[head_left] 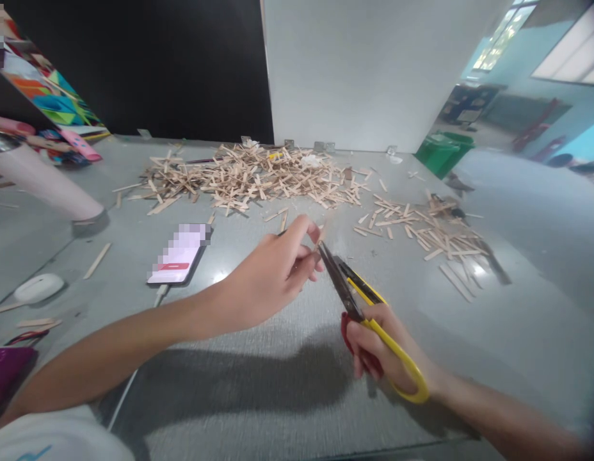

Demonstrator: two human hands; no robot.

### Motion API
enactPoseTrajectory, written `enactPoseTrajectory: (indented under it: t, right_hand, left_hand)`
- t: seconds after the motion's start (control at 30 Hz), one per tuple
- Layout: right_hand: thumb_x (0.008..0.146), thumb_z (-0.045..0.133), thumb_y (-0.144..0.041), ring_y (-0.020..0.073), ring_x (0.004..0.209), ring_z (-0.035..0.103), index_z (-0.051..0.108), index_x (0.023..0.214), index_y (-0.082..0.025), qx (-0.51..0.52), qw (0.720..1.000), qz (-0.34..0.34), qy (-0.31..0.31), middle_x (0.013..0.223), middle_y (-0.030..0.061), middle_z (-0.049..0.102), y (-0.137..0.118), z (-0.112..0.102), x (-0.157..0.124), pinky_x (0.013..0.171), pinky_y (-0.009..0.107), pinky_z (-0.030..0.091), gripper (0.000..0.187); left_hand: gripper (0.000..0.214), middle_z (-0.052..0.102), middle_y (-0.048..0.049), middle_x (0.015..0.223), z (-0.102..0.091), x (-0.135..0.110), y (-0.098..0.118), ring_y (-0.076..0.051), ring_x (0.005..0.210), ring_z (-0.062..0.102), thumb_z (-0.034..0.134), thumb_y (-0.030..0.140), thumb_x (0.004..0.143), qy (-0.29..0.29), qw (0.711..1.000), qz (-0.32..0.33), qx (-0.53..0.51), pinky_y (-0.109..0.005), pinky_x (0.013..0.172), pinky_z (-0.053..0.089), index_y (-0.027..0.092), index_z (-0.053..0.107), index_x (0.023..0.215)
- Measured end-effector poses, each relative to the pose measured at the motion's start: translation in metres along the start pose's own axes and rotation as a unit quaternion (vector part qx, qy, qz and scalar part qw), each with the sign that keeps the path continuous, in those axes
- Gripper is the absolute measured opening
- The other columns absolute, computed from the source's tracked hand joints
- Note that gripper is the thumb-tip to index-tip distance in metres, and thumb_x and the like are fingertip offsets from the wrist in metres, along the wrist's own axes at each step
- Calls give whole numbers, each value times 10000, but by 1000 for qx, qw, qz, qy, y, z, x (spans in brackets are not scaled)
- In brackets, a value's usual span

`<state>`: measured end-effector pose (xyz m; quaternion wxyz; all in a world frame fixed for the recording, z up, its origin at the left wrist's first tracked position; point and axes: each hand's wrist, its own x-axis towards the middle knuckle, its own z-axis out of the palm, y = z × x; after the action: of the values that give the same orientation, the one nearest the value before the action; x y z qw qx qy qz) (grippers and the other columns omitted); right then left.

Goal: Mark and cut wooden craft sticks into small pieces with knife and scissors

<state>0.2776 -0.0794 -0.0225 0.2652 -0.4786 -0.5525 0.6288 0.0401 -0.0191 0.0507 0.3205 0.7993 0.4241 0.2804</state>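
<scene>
My left hand (pixel 278 272) is closed in a pinch near the middle of the table, with a thin wooden stick (pixel 322 235) between thumb and fingers. My right hand (pixel 386 342) is wrapped round a pair of scissors (pixel 342 288) with yellow and red handles. The tips of the dark blades meet the stick right beside my left fingertips; whether they cut into it I cannot tell. Just behind the blades shows a black and yellow strip (pixel 361 282), partly hidden by my right hand, whose kind is unclear.
Behind my hands lies a wide heap of wooden sticks (pixel 249 179), with a smaller pile (pixel 445 234) to the right. A phone (pixel 179 256) with a cable, a pale bottle (pixel 47 182) and a white mouse (pixel 39 288) are on the left. Upright panels (pixel 364 70) border the back.
</scene>
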Motion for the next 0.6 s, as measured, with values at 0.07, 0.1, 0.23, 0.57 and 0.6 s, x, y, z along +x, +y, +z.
enactPoseTrajectory:
  t: [0.07,0.1,0.23,0.57,0.6]
  right_hand:
    - [891,696,-698,71,345,433,498,628,-232,-9,1000,-1,2,453,-54,501,1,0,0,351,180,330,571]
    - [896,690,-697,74,347,453,497,619,-231,-12,1000,-1,1,449,-54,497,2,0,1,353,178,334,576]
    - [922,651,-690,77,345,488,491,601,-227,-15,1000,-4,4,431,-55,479,6,0,3,360,166,339,586]
    - [844,658,-713,89,316,497,474,573,-237,-20,997,73,25,387,-59,448,1,4,4,328,161,271,578]
    - [844,651,-725,89,316,496,469,567,-238,-22,997,73,25,385,-60,440,1,4,4,329,162,274,589]
  left_hand:
    - [117,798,36,855,1,0,0,-139,681,741,508,239,1108,-5,1000,0,12,-237,646,511,268,401,1146]
    - [116,801,36,865,1,0,0,-140,680,737,502,239,1109,-7,1000,1,20,-240,643,504,269,404,1165]
    - [124,807,25,894,1,1,1,-144,635,687,476,247,1106,-13,998,8,53,-256,590,458,268,401,1202]
    - [218,781,-37,906,8,2,-6,-225,753,742,401,296,1127,-16,991,-4,132,-332,708,470,233,416,1335]
    - [222,782,-39,909,9,2,-6,-225,740,736,395,300,1132,-17,991,-7,136,-335,711,468,232,412,1342]
